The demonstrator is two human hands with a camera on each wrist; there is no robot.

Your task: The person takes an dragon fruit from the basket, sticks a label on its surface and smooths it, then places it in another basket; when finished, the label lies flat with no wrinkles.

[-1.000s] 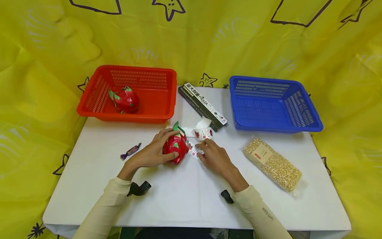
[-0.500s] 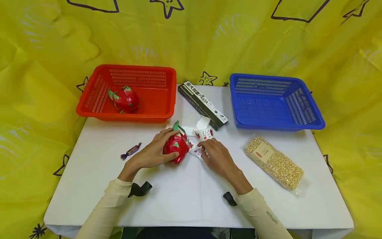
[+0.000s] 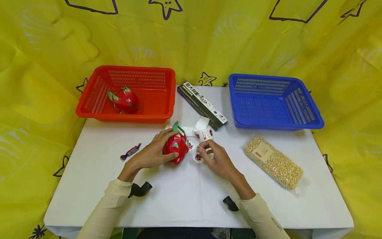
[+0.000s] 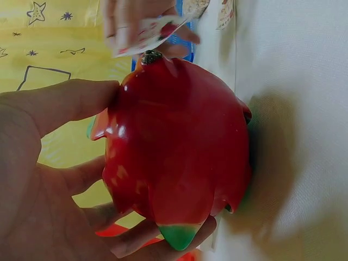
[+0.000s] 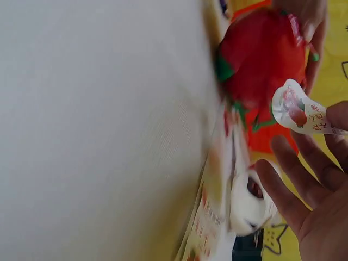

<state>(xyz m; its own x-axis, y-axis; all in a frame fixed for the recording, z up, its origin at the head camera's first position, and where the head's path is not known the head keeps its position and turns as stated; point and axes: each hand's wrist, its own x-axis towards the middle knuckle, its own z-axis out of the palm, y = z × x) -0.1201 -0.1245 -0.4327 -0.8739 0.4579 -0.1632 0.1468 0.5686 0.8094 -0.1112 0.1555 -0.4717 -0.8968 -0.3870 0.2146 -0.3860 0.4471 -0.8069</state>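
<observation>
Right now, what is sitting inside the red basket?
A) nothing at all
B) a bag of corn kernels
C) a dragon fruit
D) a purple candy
C: a red dragon fruit with green tips lies inside the red basket, while the bag of kernels and the purple candy lie out on the white table.

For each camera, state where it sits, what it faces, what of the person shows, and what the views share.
Head: above the white table, looking down; both forearms, left hand, right hand.
Left wrist: beside the left hand, facing the dragon fruit it grips.
Right wrist: at the right hand, facing its fingers and pinched small packet.
Shared: dragon fruit and packet appear in all.
</observation>
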